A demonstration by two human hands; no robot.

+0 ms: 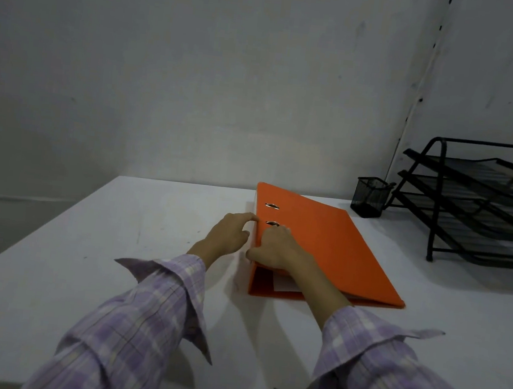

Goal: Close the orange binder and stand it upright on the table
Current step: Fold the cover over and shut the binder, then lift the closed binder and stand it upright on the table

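Note:
The orange binder (332,246) lies flat on the white table (82,271) with its cover down, spine on the left, and white paper showing at its near open end. My right hand (271,248) rests on the cover by the spine, fingers over the top and thumb curled round the spine edge. My left hand (229,232) is just left of the spine, its fingertips touching the upper edge. Two metal ring slots show in the cover beyond my hands.
A black mesh pen cup (370,197) stands at the back right, next to a black wire letter tray rack (482,199) with three tiers. A grey wall runs behind the table. The table's near edge is at the bottom.

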